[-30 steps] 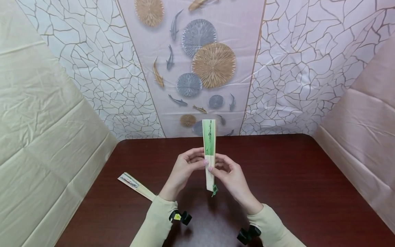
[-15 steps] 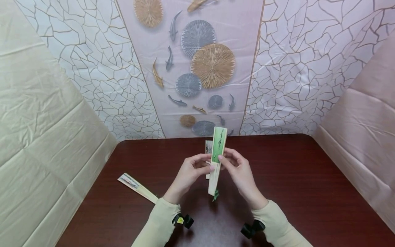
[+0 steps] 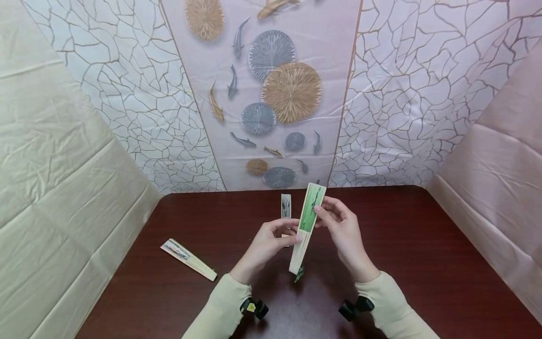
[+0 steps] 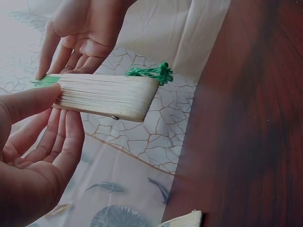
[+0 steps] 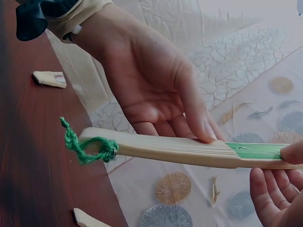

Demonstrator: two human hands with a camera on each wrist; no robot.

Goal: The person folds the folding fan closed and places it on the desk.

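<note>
A folded hand fan (image 3: 311, 212) with a green printed leaf and pale wooden ribs is held above the table, its top leaning to the right. My left hand (image 3: 266, 247) pinches the ribs just below the green part, thumb in front and fingers behind. My right hand (image 3: 346, 235) pinches the fan by its green upper part. From the rib end hangs a knotted green cord (image 5: 92, 147), plain in the right wrist view. In the left wrist view the closed ribs (image 4: 109, 97) and a small metal pivot (image 4: 115, 117) show.
On the dark reddish-brown table (image 3: 423, 263), a second folded fan (image 3: 190, 261) with a painted leaf lies at the left. A third folded fan (image 3: 286, 205) lies farther back, partly hidden by my left hand. Patterned cloth (image 3: 292, 94) hangs behind the table.
Both hands have moved right with the green fan, and it has gone from upright to leaning right. My right hand has shifted up to its green part. The fan behind has come into view.
</note>
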